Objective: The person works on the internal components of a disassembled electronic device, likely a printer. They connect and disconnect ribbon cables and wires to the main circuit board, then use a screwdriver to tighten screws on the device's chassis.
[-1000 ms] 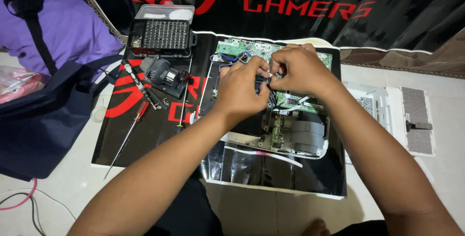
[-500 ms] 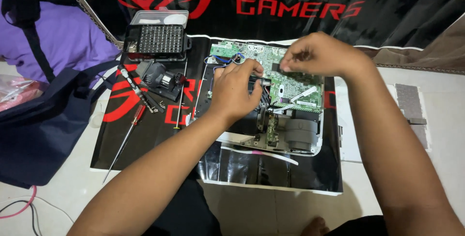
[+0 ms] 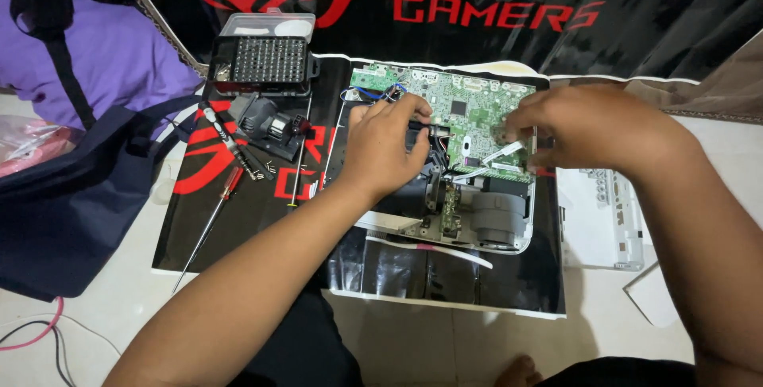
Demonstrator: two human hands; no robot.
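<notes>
The person sits on the floor point(image 3: 445, 347), which is pale tile. Both arms reach forward over a black mat point(image 3: 238, 228) with red shapes, and the mat lies flat on the floor.

In the middle of the mat sits an opened projector point(image 3: 469, 212). Its top cover is already off, so the inside shows. The grey lens part is at the near side. A white cover piece point(image 3: 604, 220) lies on the floor just past the right edge of the mat, so that part of the work looks done.

The left hand point(image 3: 381, 148) rests on the left side of the projector. Its grip is curled down on a dark part next to the green circuit board point(image 3: 469, 109). The fingers hide what they pinch, so nobody can tell if they hold anything.

The right hand point(image 3: 588, 129) is at the right edge of the board. Its fingertips are pressed together there, near a thin white flat cable point(image 3: 501, 151). It is hard to tell if the cable itself is pinched.

The board sits in the far half of the projector and is not lifted out yet. So that step looks like it is left to do.

On the left half of the mat lie a red screwdriver point(image 3: 211, 216), some small screws point(image 3: 266, 168) and a dark loose part point(image 3: 274, 129). At the far left corner of the mat stands an open bit case point(image 3: 262, 61). A dark blue bag point(image 3: 71, 196) lies off the left edge.
</notes>
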